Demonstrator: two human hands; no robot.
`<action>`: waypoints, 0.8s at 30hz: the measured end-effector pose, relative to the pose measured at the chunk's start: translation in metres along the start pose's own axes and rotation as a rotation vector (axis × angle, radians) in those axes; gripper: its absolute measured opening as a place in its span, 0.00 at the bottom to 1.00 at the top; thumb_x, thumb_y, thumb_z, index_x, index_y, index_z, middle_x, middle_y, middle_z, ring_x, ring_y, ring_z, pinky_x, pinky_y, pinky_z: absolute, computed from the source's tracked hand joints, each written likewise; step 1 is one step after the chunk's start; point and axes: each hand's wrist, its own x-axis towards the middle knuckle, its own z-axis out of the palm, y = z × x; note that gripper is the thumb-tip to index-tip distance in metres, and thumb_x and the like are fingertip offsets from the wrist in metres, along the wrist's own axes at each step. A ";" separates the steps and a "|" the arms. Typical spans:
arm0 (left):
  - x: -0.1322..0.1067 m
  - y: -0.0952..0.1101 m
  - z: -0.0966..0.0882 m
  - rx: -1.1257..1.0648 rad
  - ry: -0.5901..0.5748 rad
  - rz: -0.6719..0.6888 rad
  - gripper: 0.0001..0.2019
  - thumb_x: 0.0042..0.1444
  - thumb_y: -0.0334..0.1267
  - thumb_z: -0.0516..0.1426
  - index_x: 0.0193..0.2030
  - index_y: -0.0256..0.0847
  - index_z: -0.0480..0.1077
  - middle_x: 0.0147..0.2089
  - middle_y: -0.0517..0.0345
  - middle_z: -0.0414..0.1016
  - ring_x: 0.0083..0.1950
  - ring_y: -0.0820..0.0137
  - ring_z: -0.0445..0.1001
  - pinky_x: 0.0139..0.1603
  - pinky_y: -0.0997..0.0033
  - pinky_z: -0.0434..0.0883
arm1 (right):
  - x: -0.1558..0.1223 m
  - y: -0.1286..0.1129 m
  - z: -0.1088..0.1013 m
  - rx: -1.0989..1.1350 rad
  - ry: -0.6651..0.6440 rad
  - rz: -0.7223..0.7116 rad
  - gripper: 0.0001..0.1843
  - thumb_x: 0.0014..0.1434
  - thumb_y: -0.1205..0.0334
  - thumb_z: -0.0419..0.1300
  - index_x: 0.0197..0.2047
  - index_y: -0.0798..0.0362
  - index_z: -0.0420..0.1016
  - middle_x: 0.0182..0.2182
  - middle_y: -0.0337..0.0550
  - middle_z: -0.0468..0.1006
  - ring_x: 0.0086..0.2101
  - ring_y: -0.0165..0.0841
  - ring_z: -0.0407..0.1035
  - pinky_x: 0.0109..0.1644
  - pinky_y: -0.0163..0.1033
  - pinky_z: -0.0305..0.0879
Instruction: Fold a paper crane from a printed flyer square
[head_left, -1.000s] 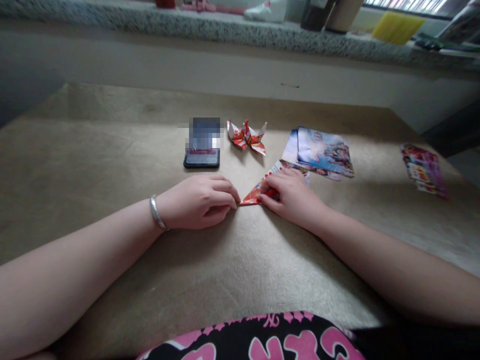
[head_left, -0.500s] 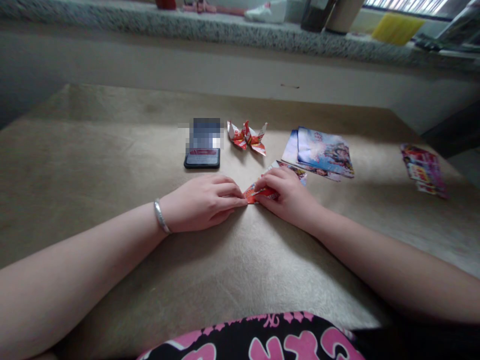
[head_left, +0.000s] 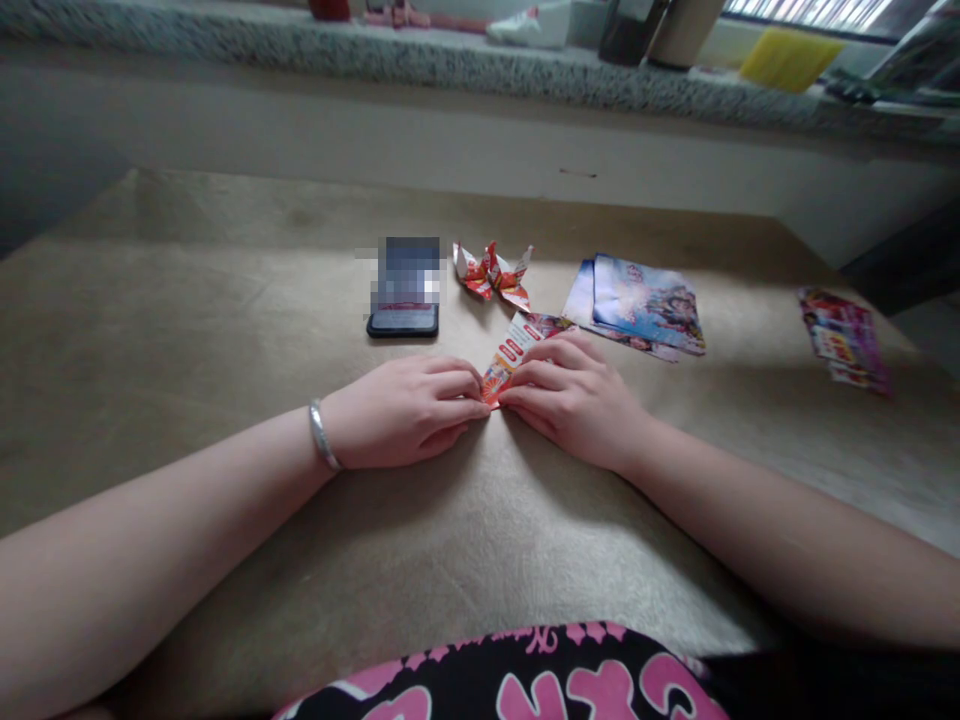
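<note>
A folded piece of red printed paper (head_left: 517, 348) lies on the tan table (head_left: 187, 300) between my hands. My left hand (head_left: 401, 408), with a silver bangle on the wrist, has its fingers curled and pinches the paper's near corner. My right hand (head_left: 574, 398) lies over the paper's right part with fingers pressed together on it. The paper's far end sticks out past my fingers. A finished red paper figure (head_left: 493, 274) stands just beyond.
A dark phone (head_left: 404, 300) lies left of the paper figure. A stack of printed sheets (head_left: 645, 305) sits to the right, and more printed paper (head_left: 846, 338) near the right edge. A speckled ledge (head_left: 450, 60) with several items runs along the back.
The paper has been folded narrower and now points away from me. My right hand slid left over it, closer to my left hand, which moved slightly right.
</note>
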 end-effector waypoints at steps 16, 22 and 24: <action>0.001 0.002 0.002 -0.006 0.042 0.020 0.14 0.63 0.32 0.48 0.53 0.35 0.69 0.50 0.46 0.73 0.51 0.65 0.73 0.50 0.65 0.74 | -0.011 0.004 -0.004 0.079 -0.119 -0.076 0.16 0.66 0.65 0.50 0.53 0.49 0.73 0.45 0.45 0.78 0.44 0.36 0.69 0.44 0.41 0.68; 0.000 0.003 0.003 -0.007 0.024 0.009 0.15 0.63 0.32 0.49 0.54 0.36 0.68 0.49 0.47 0.73 0.51 0.66 0.72 0.50 0.66 0.74 | -0.010 0.005 -0.002 0.095 -0.113 -0.065 0.17 0.65 0.66 0.51 0.53 0.48 0.74 0.44 0.46 0.78 0.43 0.35 0.68 0.43 0.41 0.68; 0.000 0.004 0.002 0.007 0.012 0.009 0.15 0.62 0.32 0.49 0.54 0.36 0.68 0.49 0.47 0.73 0.52 0.65 0.72 0.50 0.66 0.74 | -0.010 0.005 -0.001 0.085 -0.116 -0.061 0.17 0.65 0.66 0.51 0.53 0.48 0.73 0.44 0.46 0.78 0.43 0.35 0.68 0.43 0.40 0.68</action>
